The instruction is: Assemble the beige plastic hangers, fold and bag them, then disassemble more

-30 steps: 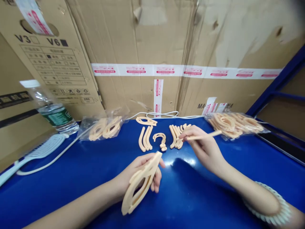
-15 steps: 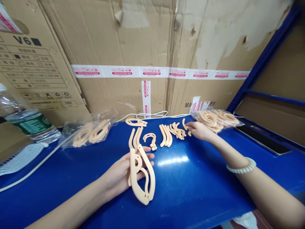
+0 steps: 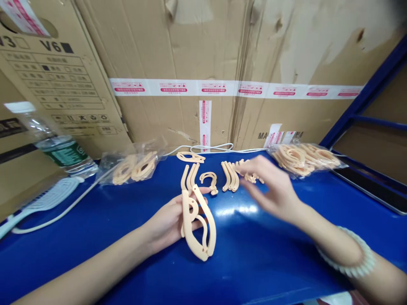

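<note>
A beige folding frame of curved plastic pieces [image 3: 189, 228] rests in my left hand [image 3: 168, 222], which grips it from its left side above the blue table. My right hand [image 3: 273, 188] hangs over the table, blurred, with thumb and fingers apart; whether a small piece sits at its fingertips cannot be made out. Just left of its fingertips lie long curved strips [image 3: 227, 177]. Small curved pieces [image 3: 252, 178] are partly hidden behind that hand. Hook pieces [image 3: 209, 180] and more strips [image 3: 184, 178] lie beyond my left hand, with a folded frame [image 3: 190, 157] behind them.
Bagged beige parts lie at the left [image 3: 135, 168] and right [image 3: 302, 159]. A water bottle [image 3: 63, 148], a pale brush [image 3: 51, 197] and a white cable [image 3: 66, 217] are on the left. A dark flat device [image 3: 372, 186] lies right. Cardboard [image 3: 178, 114] stands behind.
My right hand has drawn back from the small pieces toward me and the middle, its fingers spreading. My left hand keeps holding the frame. The view has shifted, moving the scene rightward.
</note>
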A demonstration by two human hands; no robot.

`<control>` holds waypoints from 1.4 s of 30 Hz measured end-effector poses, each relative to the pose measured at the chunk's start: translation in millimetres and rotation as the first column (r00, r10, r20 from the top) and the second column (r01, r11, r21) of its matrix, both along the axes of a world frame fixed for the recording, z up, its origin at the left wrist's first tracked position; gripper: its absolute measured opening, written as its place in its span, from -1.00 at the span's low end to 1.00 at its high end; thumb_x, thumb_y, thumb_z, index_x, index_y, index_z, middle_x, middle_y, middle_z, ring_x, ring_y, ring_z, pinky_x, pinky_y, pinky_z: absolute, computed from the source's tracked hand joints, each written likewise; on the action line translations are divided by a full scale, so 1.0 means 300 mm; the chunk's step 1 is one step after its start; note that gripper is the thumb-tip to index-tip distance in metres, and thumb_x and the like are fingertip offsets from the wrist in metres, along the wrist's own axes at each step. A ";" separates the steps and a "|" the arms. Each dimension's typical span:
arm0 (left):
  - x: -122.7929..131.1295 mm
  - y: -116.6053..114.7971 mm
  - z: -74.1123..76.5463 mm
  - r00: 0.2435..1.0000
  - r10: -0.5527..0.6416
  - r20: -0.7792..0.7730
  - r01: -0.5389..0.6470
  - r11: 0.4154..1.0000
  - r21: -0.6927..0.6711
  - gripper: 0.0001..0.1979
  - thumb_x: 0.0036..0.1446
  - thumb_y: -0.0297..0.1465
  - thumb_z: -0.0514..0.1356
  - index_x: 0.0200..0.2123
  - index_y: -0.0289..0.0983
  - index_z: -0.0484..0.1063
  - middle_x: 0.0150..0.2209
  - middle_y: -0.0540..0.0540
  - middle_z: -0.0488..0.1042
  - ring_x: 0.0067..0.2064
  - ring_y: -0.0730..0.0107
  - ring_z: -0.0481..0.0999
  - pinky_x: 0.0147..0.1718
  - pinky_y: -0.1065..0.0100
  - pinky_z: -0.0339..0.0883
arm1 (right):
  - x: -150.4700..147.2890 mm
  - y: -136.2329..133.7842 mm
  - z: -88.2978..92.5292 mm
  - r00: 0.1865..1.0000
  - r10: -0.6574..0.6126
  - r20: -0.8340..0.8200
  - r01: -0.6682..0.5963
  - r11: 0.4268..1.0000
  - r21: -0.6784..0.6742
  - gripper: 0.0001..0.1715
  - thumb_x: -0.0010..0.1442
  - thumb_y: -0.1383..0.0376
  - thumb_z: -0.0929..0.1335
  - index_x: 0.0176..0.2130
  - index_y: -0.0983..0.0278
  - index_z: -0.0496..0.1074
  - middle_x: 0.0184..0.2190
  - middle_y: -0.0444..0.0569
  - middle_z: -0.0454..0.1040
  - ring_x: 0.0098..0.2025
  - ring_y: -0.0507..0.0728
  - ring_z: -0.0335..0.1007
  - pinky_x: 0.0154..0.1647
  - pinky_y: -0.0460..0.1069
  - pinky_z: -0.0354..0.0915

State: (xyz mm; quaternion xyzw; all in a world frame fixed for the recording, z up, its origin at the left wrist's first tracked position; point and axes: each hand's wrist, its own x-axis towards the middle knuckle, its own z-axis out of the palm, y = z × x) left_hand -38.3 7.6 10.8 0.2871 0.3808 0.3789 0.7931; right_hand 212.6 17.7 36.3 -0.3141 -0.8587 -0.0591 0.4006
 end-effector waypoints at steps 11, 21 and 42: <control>-0.003 0.006 -0.025 0.988 -0.043 0.149 0.044 0.999 -0.003 -0.62 0.32 -0.22 0.08 -0.08 -0.40 0.51 -0.26 -0.23 0.54 -0.20 0.20 0.55 -0.22 0.27 0.47 | -0.153 -0.101 -0.126 0.862 0.333 0.383 -0.337 0.940 -0.061 -0.82 0.36 0.30 0.28 -0.18 0.31 0.47 -0.22 -0.04 0.52 -0.10 0.13 0.35 0.00 0.06 0.24; -0.010 -0.048 -0.063 0.966 -0.109 -0.233 0.183 0.927 0.326 -0.51 0.22 -0.12 0.22 0.07 -0.35 0.39 -0.18 -0.21 0.59 -0.17 0.15 0.59 -0.15 0.21 0.45 | -0.148 -0.102 -0.134 0.879 0.211 0.429 -0.219 0.975 -0.030 -0.71 0.37 0.44 0.16 -0.28 0.31 0.41 -0.25 -0.03 0.48 -0.12 0.14 0.30 0.25 0.14 0.04; -0.017 -0.022 -0.036 0.994 0.036 -0.104 -0.020 0.989 0.148 -0.74 0.30 -0.28 0.15 -0.24 -0.41 0.46 -0.30 -0.32 0.64 -0.29 0.14 0.65 -0.26 0.21 0.54 | -0.124 -0.109 -0.104 0.937 0.103 0.333 -0.133 0.989 0.068 -0.61 0.41 0.44 0.10 -0.37 0.29 0.33 -0.47 -0.11 0.42 -0.40 0.05 0.23 -0.12 0.04 0.06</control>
